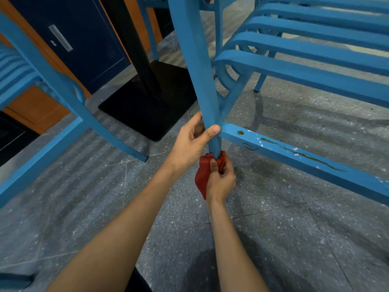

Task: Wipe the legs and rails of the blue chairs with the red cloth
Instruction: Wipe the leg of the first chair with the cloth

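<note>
1. The crumpled red cloth (203,175) is bunched around the bottom of the painted blue metal chair leg (196,76), close to the floor, with a loose corner hanging down below my wrist.
2. My right hand (221,180) is clenched on that cloth, thumb on the near side and fingers curled round the far side, so the fabric wraps the leg instead of lying beside it.
3. My left hand (192,138) grips the same leg bare, just above the cloth, at the joint where the long blue side rail (305,159) meets it. My thumb presses the front face.
4. That rail runs off to my right and carries brown dried streaks and pale chips in the paint. I judge it is not yet wiped.
5. Above it are the curved blue seat slats (315,55). Another blue chair frame (48,85) stands to my left, with a black table pedestal on a square base (147,98) between them on the speckled grey floor (294,218).
6. Risks as I see them: the dangling corner could drag on the gritty floor and smear dirt back onto the leg. The chipped paint could snag the fabric or flake further under hard rubbing. If my left grip loosens, the chair may skid.
</note>
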The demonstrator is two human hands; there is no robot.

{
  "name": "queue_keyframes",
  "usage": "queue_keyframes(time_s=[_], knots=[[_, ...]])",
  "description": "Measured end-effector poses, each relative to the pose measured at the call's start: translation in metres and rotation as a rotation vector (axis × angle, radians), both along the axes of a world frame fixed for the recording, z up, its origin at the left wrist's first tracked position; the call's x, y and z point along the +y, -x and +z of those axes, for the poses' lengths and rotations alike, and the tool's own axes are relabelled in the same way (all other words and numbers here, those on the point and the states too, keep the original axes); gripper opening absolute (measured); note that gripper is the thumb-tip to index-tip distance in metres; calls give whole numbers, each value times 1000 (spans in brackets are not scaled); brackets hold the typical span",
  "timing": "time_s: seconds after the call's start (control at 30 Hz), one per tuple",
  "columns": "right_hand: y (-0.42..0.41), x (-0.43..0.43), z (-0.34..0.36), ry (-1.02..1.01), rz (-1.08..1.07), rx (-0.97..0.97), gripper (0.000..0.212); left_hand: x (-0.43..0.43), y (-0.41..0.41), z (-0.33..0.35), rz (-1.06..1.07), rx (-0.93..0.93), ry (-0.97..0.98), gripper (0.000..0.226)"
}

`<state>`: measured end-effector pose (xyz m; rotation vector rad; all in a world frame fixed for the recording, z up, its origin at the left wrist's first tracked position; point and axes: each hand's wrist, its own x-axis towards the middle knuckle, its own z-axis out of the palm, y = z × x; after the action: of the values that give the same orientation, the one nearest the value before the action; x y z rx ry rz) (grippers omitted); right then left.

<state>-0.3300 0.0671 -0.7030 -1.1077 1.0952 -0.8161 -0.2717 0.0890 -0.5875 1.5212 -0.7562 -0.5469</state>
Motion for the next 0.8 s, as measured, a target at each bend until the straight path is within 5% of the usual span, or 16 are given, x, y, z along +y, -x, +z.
queue_keyframes(time_s=[0.13,0.43,0.8], knots=[[1,-7,20,-3,-25,64,39,0,2,0,9,-24,4,36],[-1,7,45,250,-124,-129,34,1,4,-15,27,-90,-17,32],[-8,11,10,88,-92,-28,40,12,11,-23,127,-42,-471,45]])
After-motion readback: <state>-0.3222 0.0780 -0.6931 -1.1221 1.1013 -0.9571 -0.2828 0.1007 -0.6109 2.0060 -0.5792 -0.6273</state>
